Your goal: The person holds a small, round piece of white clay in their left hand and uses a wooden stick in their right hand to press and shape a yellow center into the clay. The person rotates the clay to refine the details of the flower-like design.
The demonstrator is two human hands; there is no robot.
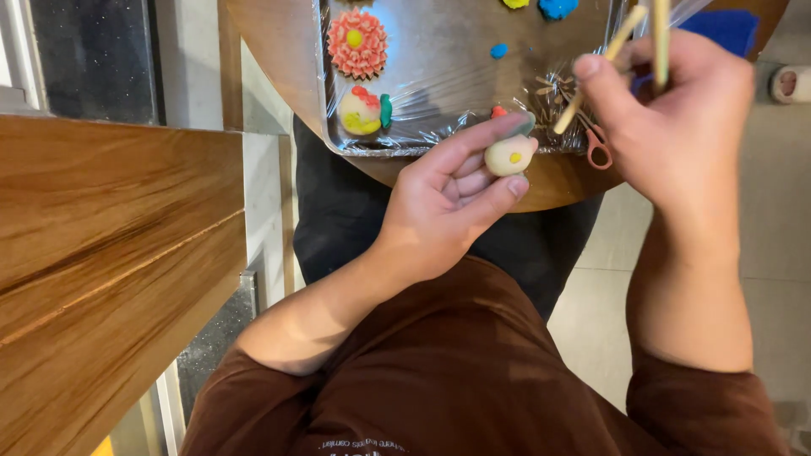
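pinch the clay figure (pixel 510 155) lightly in the left hand (pixel 448 203), just off the tray (pixel 456 84) edge, steady and facing up, while the right hand (pixel 676 127), closed on thin sticks (pixel 661 42), brings a tip in gently.

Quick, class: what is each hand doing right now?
Left hand: closed on a cream clay figure.
Right hand: closed on thin wooden sticks.

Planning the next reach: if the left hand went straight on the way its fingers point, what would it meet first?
Probably the small scissors, just beyond the clay figure that the left hand holds; depth is unclear.
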